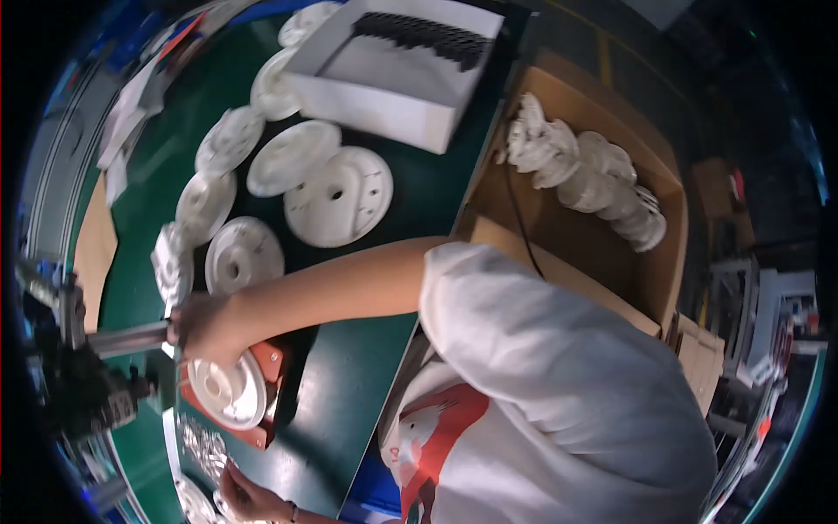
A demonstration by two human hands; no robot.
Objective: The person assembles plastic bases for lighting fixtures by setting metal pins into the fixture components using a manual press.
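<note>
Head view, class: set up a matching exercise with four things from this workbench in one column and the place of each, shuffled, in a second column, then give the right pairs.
Things
1. white disc
2. black comb-like part
3. pile of white discs
4. small metal parts

Places
A. in the brown cardboard box
B. on the orange-red fixture
C. in the white box
D. on the green table near the lower hand

Pairs: 1-B, 2-C, 3-A, 4-D
</note>
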